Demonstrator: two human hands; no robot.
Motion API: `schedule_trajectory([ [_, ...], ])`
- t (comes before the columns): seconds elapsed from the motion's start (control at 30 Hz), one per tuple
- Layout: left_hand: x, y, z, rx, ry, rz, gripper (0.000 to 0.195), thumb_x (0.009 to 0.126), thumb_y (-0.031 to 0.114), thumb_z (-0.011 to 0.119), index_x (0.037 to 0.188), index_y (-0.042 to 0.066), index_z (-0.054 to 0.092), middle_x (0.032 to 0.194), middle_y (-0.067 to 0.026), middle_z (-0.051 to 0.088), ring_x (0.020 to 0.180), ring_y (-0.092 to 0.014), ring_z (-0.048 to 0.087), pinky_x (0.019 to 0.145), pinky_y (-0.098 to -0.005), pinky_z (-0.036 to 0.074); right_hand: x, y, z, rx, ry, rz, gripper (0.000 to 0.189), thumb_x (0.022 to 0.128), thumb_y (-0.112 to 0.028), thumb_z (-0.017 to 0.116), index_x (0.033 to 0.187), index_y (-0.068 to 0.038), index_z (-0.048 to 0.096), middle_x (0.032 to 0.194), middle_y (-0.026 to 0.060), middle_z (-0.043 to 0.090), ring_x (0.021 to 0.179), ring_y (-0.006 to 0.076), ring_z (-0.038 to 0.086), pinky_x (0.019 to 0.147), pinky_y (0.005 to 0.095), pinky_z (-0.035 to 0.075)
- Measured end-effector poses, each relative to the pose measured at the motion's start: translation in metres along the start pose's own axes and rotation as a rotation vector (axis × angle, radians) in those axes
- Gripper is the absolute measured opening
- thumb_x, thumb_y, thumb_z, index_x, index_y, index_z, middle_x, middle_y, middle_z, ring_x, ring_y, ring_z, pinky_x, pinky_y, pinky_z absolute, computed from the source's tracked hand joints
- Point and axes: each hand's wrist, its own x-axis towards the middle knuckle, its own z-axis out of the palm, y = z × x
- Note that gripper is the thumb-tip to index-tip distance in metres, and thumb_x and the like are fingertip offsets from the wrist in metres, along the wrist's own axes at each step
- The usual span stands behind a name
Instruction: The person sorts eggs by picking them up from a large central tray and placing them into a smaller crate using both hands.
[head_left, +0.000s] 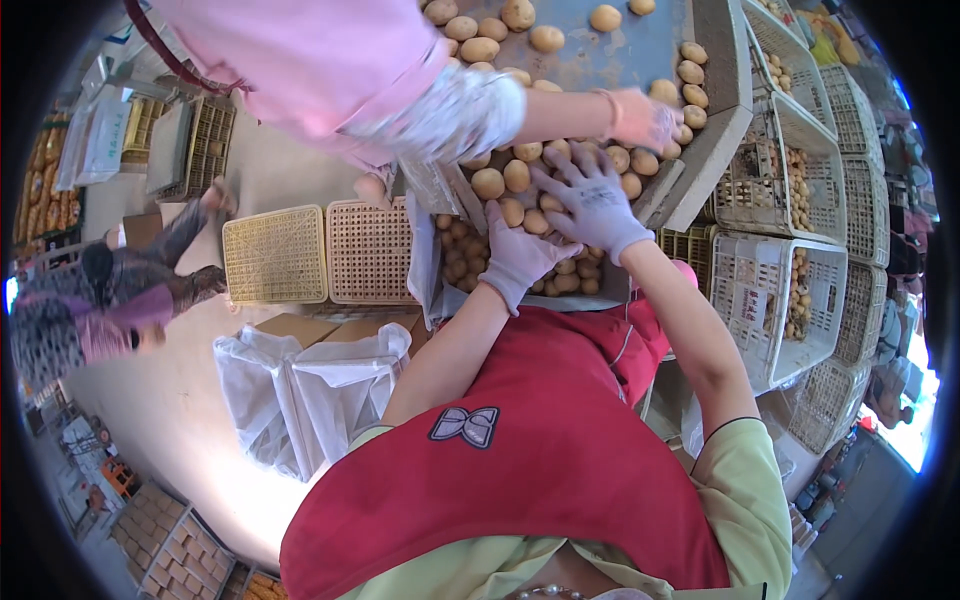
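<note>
My left hand (527, 253), in a pale thin glove, is at the lower mouth of the sorting table (581, 64), over a lined box (424, 274). Its thumb and fingers are apart, and potatoes (511, 212) lie against its fingertips. Just to the right, my right hand (594, 201), gloved the same way, spreads its fingers over potatoes on the table. No potato is plainly gripped in either hand. Below my hands, the box holds many potatoes (463, 255), partly hidden by my hands and wrists.
A co-worker's gloved hand (643, 120) reaches across from the left, above my hands. Wooden boards (709, 150) edge the table. Plastic crates (780, 300), some holding potatoes, line the right. Upturned-looking crates (369, 251) and bag-lined boxes (315, 390) stand left. Another person (112, 300) is farther left.
</note>
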Motion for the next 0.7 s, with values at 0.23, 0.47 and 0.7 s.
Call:
schedule_trajectory([
  [0.23, 0.003, -0.002, -0.003, 0.022, 0.002, 0.000, 0.095, 0.076, 0.081, 0.035, 0.149, 0.019, 0.024, 0.153, -0.0091, 0.024, 0.141, -0.036, 0.021, 0.109, -0.0673, 0.012, -0.041, 0.000, -0.014, 0.085, -0.138, 0.329, 0.055, 0.082, -0.041, 0.059, 0.135, -0.026, 0.051, 0.143, 0.0142, 0.040, 0.127, 0.0410, 0.041, 0.108, 0.0541, 0.025],
  [0.47, -0.002, -0.003, 0.001, 0.124, 0.017, 0.022, 0.097, 0.075, 0.082, 0.032, 0.148, 0.019, 0.025, 0.153, -0.0092, 0.025, 0.141, -0.034, 0.022, 0.108, -0.0660, 0.015, -0.020, -0.015, -0.029, 0.319, -0.099, 0.329, 0.043, 0.081, -0.030, 0.060, 0.123, -0.020, 0.059, 0.131, 0.0120, 0.050, 0.117, 0.0344, 0.050, 0.103, 0.0476, 0.033],
  [0.7, 0.000, 0.004, 0.001, -0.096, 0.041, -0.045, 0.097, 0.076, 0.083, 0.028, 0.149, 0.019, 0.024, 0.154, -0.0113, 0.023, 0.141, -0.039, 0.019, 0.110, -0.0640, 0.016, 0.022, -0.023, -0.007, 0.089, 0.016, 0.184, 0.047, 0.081, -0.031, 0.061, 0.128, -0.028, 0.055, 0.136, 0.0128, 0.046, 0.126, 0.0317, 0.042, 0.104, 0.0577, 0.025],
])
